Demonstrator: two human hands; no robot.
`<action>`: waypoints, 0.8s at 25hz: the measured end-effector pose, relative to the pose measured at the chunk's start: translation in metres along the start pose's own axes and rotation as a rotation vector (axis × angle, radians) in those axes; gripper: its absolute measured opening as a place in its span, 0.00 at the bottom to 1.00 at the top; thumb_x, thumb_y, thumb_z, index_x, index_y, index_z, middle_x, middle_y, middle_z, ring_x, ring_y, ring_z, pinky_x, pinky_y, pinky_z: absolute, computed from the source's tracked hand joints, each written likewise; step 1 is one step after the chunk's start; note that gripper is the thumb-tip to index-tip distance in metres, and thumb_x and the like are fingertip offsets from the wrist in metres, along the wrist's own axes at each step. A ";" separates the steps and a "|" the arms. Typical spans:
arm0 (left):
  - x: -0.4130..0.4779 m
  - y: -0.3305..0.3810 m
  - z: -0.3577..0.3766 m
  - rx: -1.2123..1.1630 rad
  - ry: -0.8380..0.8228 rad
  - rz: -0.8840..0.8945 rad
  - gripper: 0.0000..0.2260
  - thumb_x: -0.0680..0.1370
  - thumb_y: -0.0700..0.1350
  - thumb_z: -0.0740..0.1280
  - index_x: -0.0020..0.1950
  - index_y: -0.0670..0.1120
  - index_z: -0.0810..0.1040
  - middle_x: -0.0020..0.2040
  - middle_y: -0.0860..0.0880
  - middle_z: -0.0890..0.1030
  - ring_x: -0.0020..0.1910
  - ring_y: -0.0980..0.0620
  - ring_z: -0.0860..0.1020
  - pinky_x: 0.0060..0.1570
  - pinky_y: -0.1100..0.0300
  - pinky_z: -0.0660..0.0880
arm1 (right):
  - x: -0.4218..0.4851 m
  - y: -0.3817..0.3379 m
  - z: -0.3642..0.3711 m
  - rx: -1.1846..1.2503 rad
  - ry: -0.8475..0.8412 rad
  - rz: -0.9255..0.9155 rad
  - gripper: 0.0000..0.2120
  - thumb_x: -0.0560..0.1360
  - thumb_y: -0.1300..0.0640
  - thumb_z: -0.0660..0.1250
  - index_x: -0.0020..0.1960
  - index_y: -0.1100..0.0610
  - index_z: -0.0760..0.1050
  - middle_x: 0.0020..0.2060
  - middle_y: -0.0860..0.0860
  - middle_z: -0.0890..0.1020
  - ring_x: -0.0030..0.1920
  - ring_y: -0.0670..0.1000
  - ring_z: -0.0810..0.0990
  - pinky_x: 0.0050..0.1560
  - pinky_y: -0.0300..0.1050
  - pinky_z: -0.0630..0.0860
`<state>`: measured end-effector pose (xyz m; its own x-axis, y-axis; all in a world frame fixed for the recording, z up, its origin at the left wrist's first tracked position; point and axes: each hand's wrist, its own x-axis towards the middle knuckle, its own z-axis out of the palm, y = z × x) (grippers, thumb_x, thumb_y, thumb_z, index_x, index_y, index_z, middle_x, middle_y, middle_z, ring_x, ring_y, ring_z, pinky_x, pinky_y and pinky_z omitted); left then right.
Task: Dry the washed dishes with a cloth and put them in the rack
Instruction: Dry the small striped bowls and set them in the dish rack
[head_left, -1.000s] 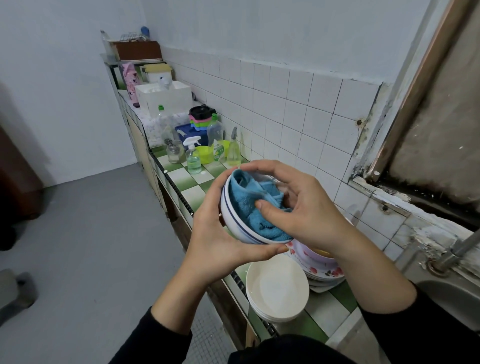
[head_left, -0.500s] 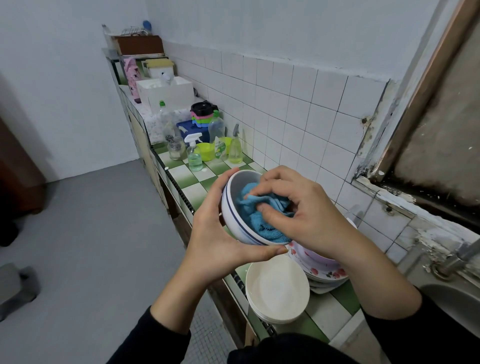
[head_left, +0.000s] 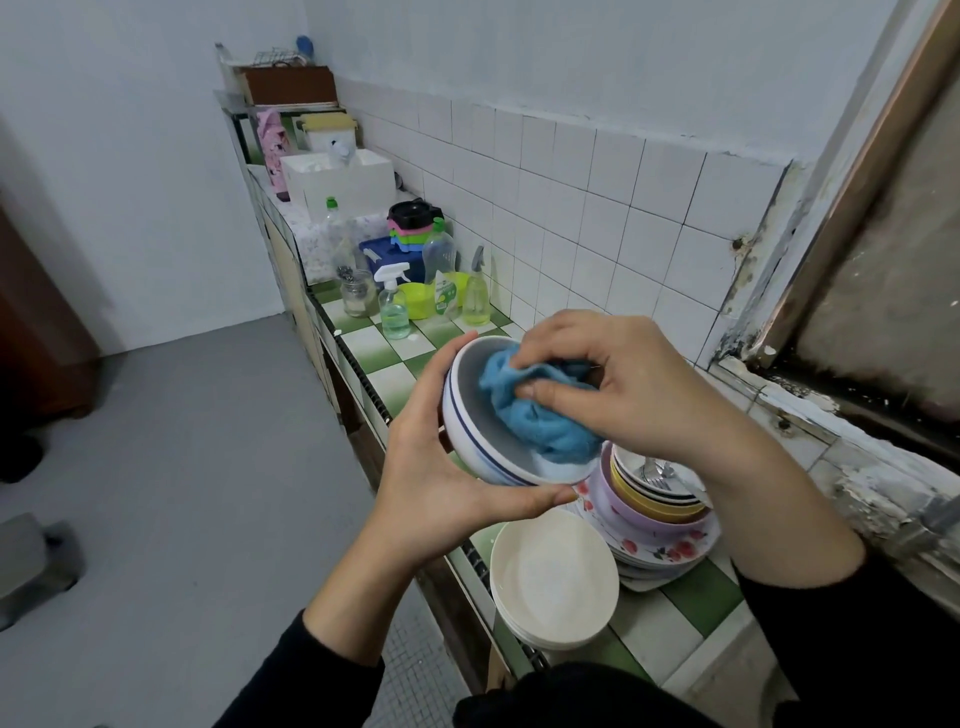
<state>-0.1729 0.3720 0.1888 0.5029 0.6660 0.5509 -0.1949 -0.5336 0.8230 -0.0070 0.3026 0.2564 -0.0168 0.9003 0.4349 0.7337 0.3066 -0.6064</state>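
R fingers (head_left: 545, 393) were curled round the bunched blue terry cloth (head_left: 540, 426), thumb and index pinching it and pressing it into the white glazed bowl with a blue rim stripe (head_left: 460, 415). R hand (head_left: 639, 384) sat at the bowl's 2 o'clock. L fingers (head_left: 535, 501): thumb hooked over the rim at 6 o'clock, the others wrapped behind up to approx. 11 o'clock. L hand (head_left: 441, 483) cupped the bowl from below. The bowl was tilted toward the wearer and held in the air above the green-and-white checked tabletop (head_left: 374, 358).

Handling, prob.: the bowl is stiff, fairly heavy, slick if wet, and breakable, so rim plus underside is the safe hold. The cloth is soft and light and can be grabbed anywhere.

At the bowl's 5 o'clock sat nested purple, yellow and white bowls (head_left: 639, 514) w/ cutlery, and at 6 o'clock stacked cream plates (head_left: 550, 577). A wire frame (head_left: 278, 54) stood far off at 11 o'clock. Couldn't tell if it was the rack.
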 end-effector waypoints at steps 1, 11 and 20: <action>0.001 0.000 0.000 -0.012 0.004 -0.003 0.46 0.56 0.48 0.83 0.70 0.42 0.67 0.62 0.50 0.78 0.62 0.47 0.77 0.60 0.53 0.76 | -0.001 -0.002 0.008 0.039 0.049 -0.014 0.10 0.70 0.58 0.73 0.50 0.48 0.83 0.48 0.43 0.81 0.52 0.42 0.80 0.55 0.37 0.75; -0.004 0.000 0.004 -0.015 0.002 0.001 0.49 0.55 0.48 0.83 0.71 0.41 0.65 0.62 0.47 0.78 0.62 0.43 0.77 0.60 0.43 0.75 | -0.014 -0.009 -0.004 0.155 -0.232 0.009 0.05 0.71 0.55 0.70 0.43 0.57 0.82 0.47 0.47 0.82 0.53 0.48 0.80 0.56 0.43 0.76; -0.007 0.008 0.005 -0.003 -0.012 0.023 0.49 0.55 0.47 0.84 0.71 0.41 0.66 0.61 0.49 0.78 0.62 0.44 0.78 0.60 0.43 0.76 | -0.026 -0.018 0.006 0.175 -0.077 0.118 0.14 0.69 0.54 0.71 0.53 0.43 0.78 0.49 0.43 0.81 0.54 0.47 0.80 0.55 0.51 0.79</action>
<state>-0.1737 0.3607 0.1912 0.5086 0.6468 0.5683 -0.2091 -0.5475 0.8103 -0.0243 0.2752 0.2519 0.0055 0.9520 0.3060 0.6043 0.2406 -0.7595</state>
